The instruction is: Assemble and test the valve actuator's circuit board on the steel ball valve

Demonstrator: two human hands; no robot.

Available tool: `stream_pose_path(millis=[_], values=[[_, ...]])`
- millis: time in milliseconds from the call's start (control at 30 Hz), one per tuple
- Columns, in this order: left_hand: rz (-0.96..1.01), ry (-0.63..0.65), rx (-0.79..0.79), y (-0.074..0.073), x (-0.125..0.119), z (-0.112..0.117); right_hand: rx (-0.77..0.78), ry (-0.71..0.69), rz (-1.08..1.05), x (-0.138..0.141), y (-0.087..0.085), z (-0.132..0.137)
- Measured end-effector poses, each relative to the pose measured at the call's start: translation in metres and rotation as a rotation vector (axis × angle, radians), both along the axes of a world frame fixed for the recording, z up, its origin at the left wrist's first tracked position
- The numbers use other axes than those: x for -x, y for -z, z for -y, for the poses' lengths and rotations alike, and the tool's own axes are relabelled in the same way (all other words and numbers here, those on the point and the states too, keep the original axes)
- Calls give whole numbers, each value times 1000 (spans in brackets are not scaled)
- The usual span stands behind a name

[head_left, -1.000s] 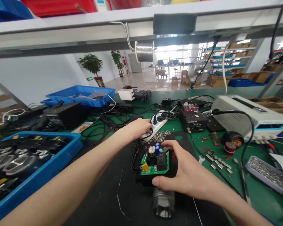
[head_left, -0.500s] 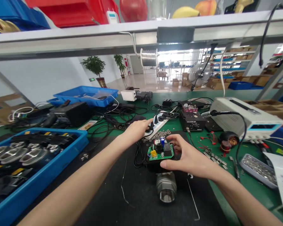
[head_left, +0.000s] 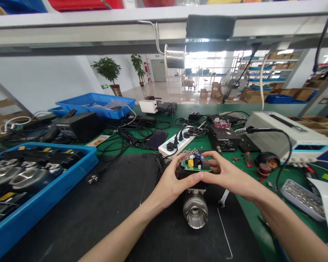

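Note:
A green circuit board (head_left: pixel 196 168) with yellow, blue and black parts sits on a black actuator housing (head_left: pixel 198 182), joined to a silver metal valve body (head_left: pixel 195 211) whose round opening faces me. My left hand (head_left: pixel 171 182) wraps round the left side of the housing, with its fingers behind the board. Round the right side curls my right hand (head_left: pixel 229 175). Both thumbs meet at the housing's front edge. Behind the hands, small metal nuts (head_left: pixel 191 152) lie scattered by a white power strip (head_left: pixel 168 148) with plugs in it.
A blue tray (head_left: pixel 41 193) of similar valve units stands at left. On the right are a soldering station (head_left: pixel 224 139), a grey bench instrument (head_left: pixel 289 134) and a dish of small metal parts (head_left: pixel 303 200). A wrench (head_left: pixel 223 198) and a bent wire (head_left: pixel 224 233) lie nearby.
My left hand has come back from the power strip to the left side of the actuator. The actuator is tilted back a little, and my right hand stays on it. My view has shifted downward.

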State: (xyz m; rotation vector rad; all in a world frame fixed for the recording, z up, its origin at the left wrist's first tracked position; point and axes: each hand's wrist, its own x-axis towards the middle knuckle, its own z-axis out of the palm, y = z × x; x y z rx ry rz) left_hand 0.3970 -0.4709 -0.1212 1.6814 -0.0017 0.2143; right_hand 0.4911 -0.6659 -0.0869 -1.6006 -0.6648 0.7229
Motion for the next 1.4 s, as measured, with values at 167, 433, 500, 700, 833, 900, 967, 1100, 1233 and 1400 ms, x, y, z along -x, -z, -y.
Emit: stream_pose_path(millis=[167,433,500,700,833,900,967,1100,1233,1400], values=[[-19,23,87,9,-2,-1,5,-63,7,-4,-2,5],[-18,98,158,15,-2,-8,83,-72,14,-9,-14,17],[-22,104,169,15,-1,-9,77,17,69,-10,-17,17],[-17,149,203,15,0,-12,32,197,237,4,-24,11],[-1,165,232,16,2,-14,138,237,514,-9,-29,3],[8,169,241,18,4,-15,226,266,694,-37,-31,-11],[20,171,242,19,5,-16,295,285,774,-77,-33,-35],[60,170,252,21,6,-19,494,257,844,-151,-34,-97],[99,197,282,22,7,-22,669,186,858,-184,-29,-148],[103,207,298,26,5,-27,839,103,893,-198,-12,-172]])
